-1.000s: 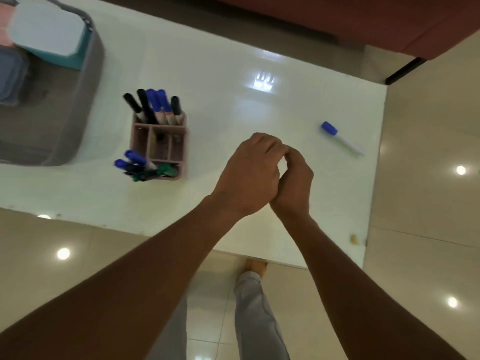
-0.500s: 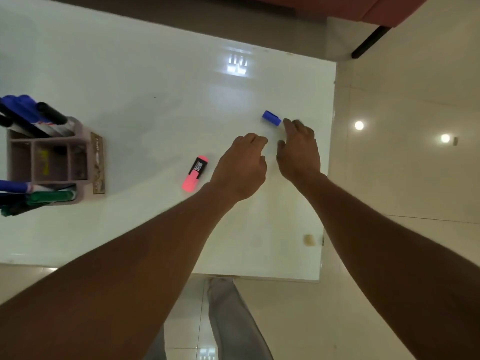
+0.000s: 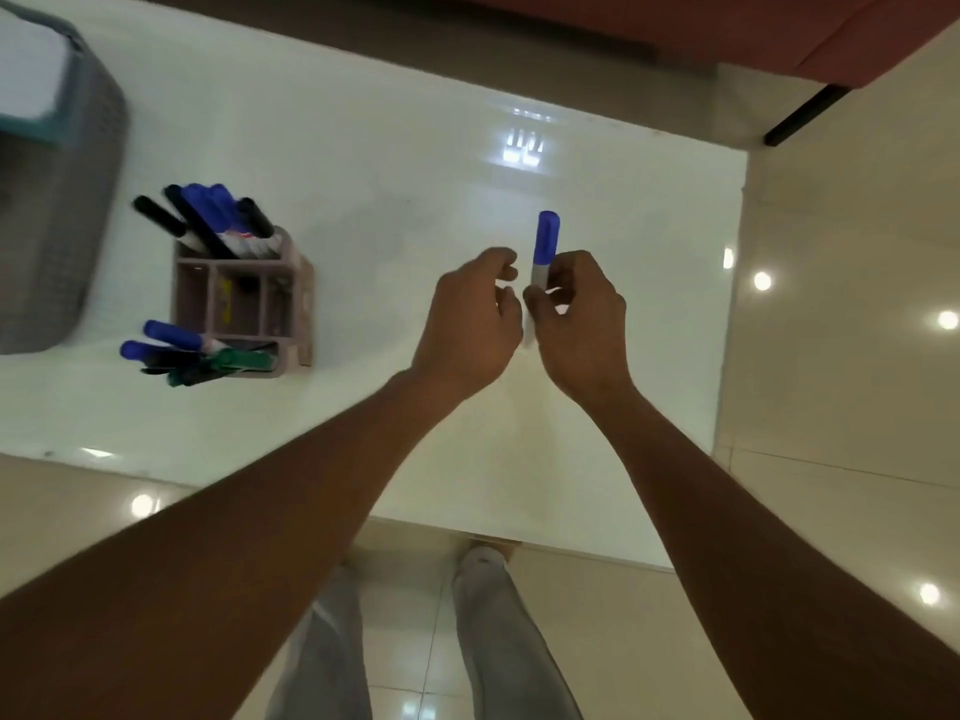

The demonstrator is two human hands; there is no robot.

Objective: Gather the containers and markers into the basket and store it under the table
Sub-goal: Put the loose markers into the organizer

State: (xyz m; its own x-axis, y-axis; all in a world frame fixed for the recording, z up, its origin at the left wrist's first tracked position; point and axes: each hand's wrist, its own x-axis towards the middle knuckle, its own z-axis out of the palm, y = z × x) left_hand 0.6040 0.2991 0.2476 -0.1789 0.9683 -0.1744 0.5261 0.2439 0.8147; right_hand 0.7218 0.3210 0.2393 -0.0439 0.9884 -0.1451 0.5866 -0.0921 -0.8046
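The blue-capped marker has left the counter: the right grip now pinches its grey barrel, cap toward 12 o'clock. The left grip, fingers curled, is just beside at 9 o'clock; I cannot tell whether it holds anything. The pink organizer stands farther toward 9 o'clock, with the grey basket beyond.

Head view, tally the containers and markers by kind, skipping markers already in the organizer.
Grey basket: 1
White-lidded teal container in it: 1
Pink desk organizer: 1
Blue-capped marker in the right hand: 1
Total: 4
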